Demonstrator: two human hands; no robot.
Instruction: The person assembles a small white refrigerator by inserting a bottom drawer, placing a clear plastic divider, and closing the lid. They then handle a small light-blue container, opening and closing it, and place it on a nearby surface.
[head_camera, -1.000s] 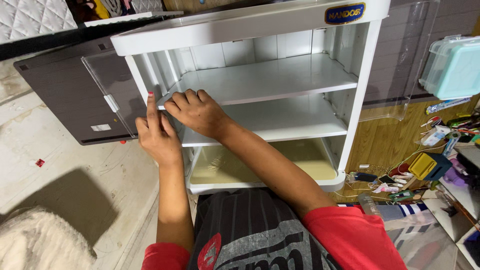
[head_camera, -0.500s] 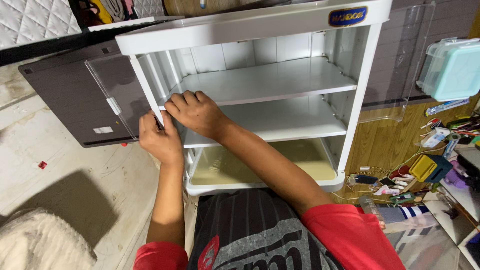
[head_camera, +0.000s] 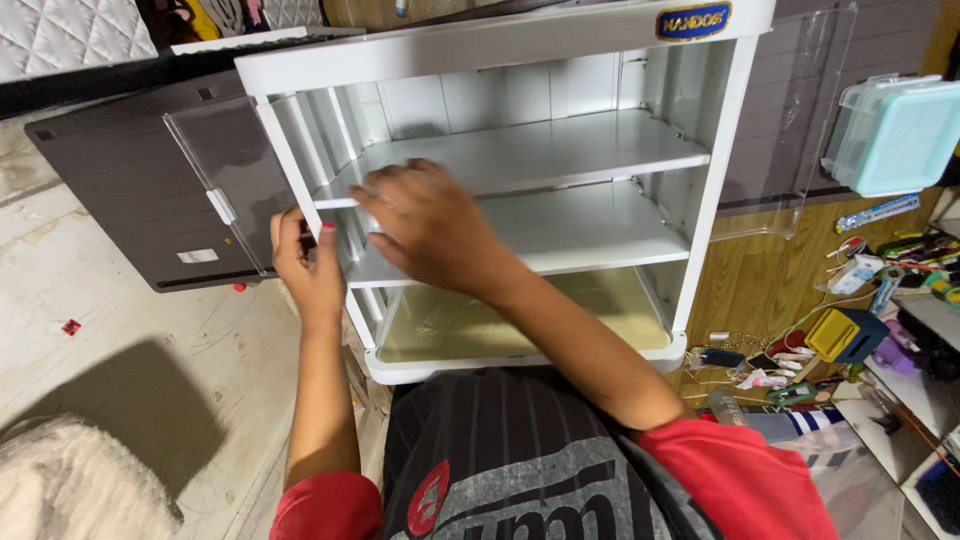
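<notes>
Fingers (head_camera: 300, 235) of left hand (head_camera: 308, 270) pressed together, curled against left front post of white plastic shelf cabinet (head_camera: 520, 45); right hand (head_camera: 430, 230) fingers loosely spread, palm down, over front lip of middle shelf (head_camera: 590, 235). Just left of left fingertips, clear open door (head_camera: 225, 165) with white latch (head_camera: 221, 205). Well right, turquoise lidded box (head_camera: 895, 135).

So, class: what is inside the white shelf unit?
The white shelf unit holds two bare white shelves; the hands cover part of the left side, so that part stays unseen.
</notes>
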